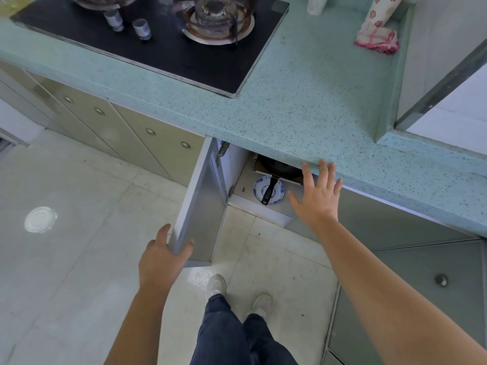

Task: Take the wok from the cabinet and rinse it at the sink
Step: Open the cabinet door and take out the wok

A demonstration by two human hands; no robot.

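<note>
A black wok (279, 167) rests inside the open cabinet under the green counter, mostly hidden by the counter edge. Its black handle (270, 191) points out toward me, over a blue-and-white plate (259, 192). My left hand (164, 255) grips the outer edge of the cabinet door (196, 204), which is swung wide. My right hand (317, 192) hovers in front of the cabinet opening with fingers spread, just right of the handle and holding nothing. No sink is in view.
A black gas hob (168, 40) with a burner sits on the speckled green countertop (316, 106). A red-patterned cloth (376, 38) lies at the back right. Closed cabinet doors (126, 133) run left. My feet stand on the pale tiled floor (79, 246).
</note>
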